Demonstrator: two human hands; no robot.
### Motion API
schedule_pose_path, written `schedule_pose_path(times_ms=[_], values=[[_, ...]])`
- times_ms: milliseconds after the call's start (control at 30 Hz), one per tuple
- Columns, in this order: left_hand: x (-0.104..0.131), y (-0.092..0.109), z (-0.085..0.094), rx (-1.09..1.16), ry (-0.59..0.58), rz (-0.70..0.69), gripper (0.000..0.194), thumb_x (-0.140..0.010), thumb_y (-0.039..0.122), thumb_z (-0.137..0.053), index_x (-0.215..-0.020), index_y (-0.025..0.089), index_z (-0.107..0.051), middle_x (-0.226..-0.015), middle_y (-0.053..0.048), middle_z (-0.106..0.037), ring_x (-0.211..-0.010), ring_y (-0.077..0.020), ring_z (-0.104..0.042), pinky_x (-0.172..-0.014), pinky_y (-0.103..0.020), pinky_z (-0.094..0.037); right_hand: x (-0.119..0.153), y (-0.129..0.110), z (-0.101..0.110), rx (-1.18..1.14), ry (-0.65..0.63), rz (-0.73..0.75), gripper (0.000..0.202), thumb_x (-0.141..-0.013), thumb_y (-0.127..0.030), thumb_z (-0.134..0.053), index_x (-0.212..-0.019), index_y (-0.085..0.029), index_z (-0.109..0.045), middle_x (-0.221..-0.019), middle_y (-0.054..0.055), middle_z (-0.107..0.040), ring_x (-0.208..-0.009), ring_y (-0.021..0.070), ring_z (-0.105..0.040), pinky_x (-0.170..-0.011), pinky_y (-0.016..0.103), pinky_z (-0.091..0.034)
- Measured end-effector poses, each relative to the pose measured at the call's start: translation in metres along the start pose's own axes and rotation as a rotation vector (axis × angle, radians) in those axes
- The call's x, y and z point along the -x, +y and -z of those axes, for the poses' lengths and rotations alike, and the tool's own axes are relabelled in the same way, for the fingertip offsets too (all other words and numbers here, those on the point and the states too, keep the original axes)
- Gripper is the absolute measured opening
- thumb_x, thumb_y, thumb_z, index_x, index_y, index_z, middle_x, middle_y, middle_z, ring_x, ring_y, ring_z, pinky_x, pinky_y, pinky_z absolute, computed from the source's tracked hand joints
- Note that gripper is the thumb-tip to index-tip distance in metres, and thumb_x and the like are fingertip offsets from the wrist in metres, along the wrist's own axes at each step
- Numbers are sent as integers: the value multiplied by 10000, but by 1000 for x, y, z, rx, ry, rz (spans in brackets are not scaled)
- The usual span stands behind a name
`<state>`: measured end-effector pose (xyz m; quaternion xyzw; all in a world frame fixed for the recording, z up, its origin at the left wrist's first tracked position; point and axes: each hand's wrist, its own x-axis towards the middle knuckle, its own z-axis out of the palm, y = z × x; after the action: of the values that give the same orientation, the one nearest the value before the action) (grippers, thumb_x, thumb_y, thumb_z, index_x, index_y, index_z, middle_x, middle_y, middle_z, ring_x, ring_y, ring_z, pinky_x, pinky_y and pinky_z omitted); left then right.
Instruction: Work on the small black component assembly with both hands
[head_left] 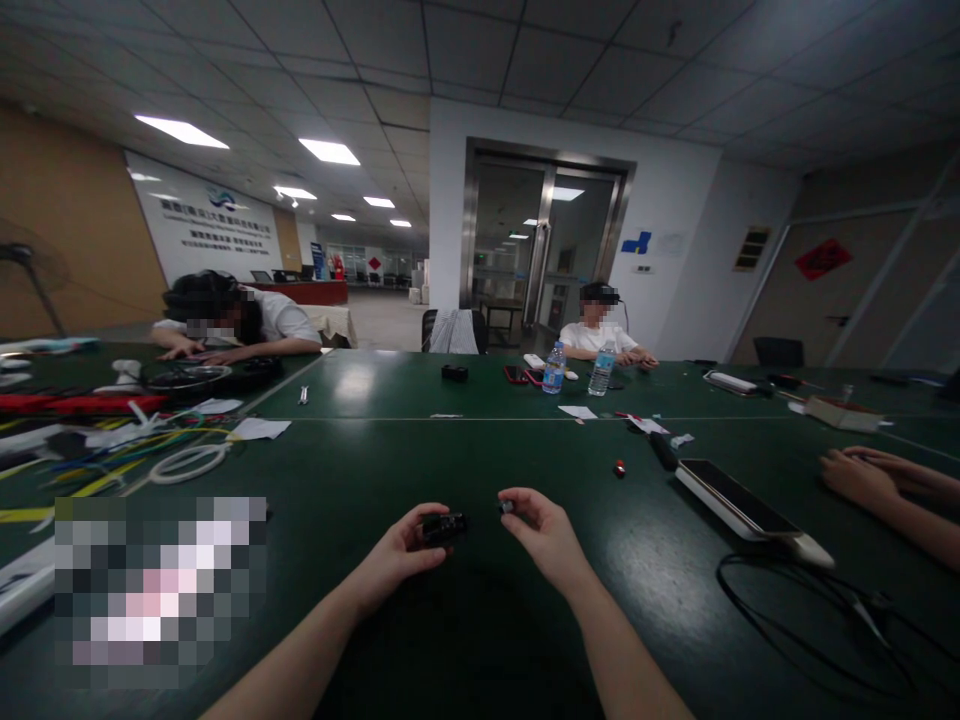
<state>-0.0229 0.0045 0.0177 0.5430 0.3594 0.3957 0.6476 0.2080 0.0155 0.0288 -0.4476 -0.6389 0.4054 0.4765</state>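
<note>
My left hand (409, 548) is closed round a small black box-shaped device (444, 527), held above the dark green table (480, 460). Some lighter detail shows on the device's top, too small to make out. A short distance to its right, my right hand (541, 530) pinches a small greyish piece (506, 507) between thumb and fingers. The two held things are apart from each other. Farther right on the table lies a tiny red and silver item (619, 468).
A white device with a dark screen (739, 500) and black cable (795, 625) lie right, near another person's hands (862, 480). Bottles (553, 370) and a black block (454, 373) stand farther back. Tangled wires (112, 445) cover the left. Two people sit across the table.
</note>
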Motion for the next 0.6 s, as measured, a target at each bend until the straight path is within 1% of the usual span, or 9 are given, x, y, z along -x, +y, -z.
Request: schedule_pose_path(times_ms=[233, 433, 600], values=[[1, 3, 0, 2, -2, 32, 486, -656, 188, -690, -1089, 268, -485, -1044, -30, -601, -953, -216, -563, -880, -382, -378, 0, 0, 5, 5, 28, -10, 284, -708, -204, -601, -992, -201, -589, -938, 31, -637, -912, 177, -595, -846, 348, -457], [0, 3, -1, 21, 13, 30, 532, -597, 234, -740, -1068, 250, -495, -1027, -44, -607, -924, -227, -563, -864, -384, -383, -1, 3, 6, 7, 48, 16, 284, -698, -196, -605, -982, -199, -594, -934, 30, -632, -898, 170, -590, -839, 341, -455], [1, 5, -2, -9, 20, 56, 525, -625, 239, -718, -1092, 256, -480, -1061, -47, -601, -949, -232, -563, -873, -380, -388, -1, 2, 5, 14, 62, 19, 267, -706, -201, -596, -973, -202, -589, -927, 29, -627, -890, 169, -591, -822, 335, -462]])
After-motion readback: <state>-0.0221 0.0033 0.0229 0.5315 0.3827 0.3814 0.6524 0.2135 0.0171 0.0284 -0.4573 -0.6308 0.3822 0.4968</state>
